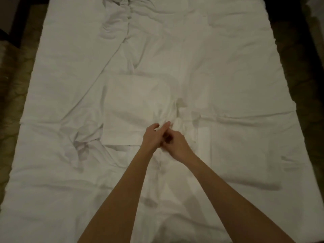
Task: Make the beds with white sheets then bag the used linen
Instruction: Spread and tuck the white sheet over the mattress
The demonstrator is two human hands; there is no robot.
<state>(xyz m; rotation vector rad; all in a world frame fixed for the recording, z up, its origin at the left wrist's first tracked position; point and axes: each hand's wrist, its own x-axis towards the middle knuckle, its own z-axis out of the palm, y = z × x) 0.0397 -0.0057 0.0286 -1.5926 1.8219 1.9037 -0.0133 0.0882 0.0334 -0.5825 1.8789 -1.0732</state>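
Note:
A white sheet (228,76) covers the whole bed, creased and rumpled, with a twisted ridge (126,20) running from the far end toward the middle. A folded white cloth (133,109) lies flat on it at the centre. My two hands meet at that cloth's near right corner. My left hand (152,135) pinches the fabric between thumb and fingers, and puckers radiate from its fingertips. My right hand (176,143) is curled just beside it, touching the left, with a small raised bunch of white fabric (179,123) at its fingers.
The bed's left edge (26,106) and right edge (291,95) drop to a dark patterned floor (12,81). Dark furniture (15,18) stands at the far left corner. A knot of gathered sheet (82,146) lies to the near left.

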